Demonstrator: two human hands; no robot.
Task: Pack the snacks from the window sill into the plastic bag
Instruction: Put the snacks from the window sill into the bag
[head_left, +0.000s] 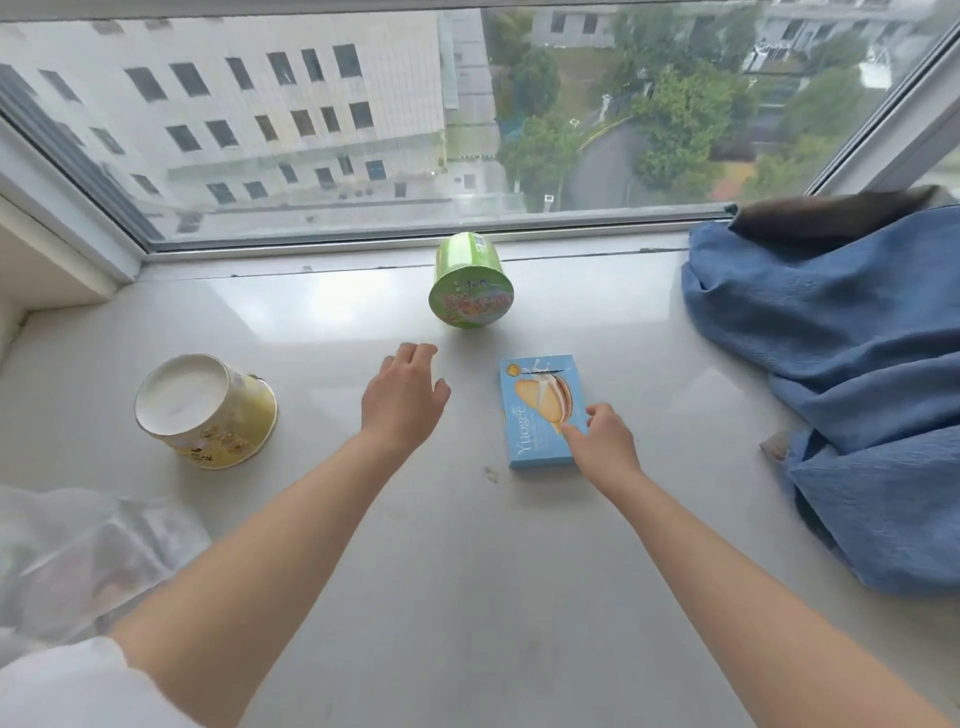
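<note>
White sleeve over pale window sill

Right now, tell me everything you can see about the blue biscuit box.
The blue biscuit box is a flat, light blue carton, apparently cardboard, printed with a sandwich biscuit and the word Yuogee. It lies face up on the window sill, below the green cup. The right hand touches its near right edge.

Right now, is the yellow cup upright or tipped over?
Tipped. The yellow cup lies on its side on the window sill, its white round end facing up-left toward the camera.
</note>
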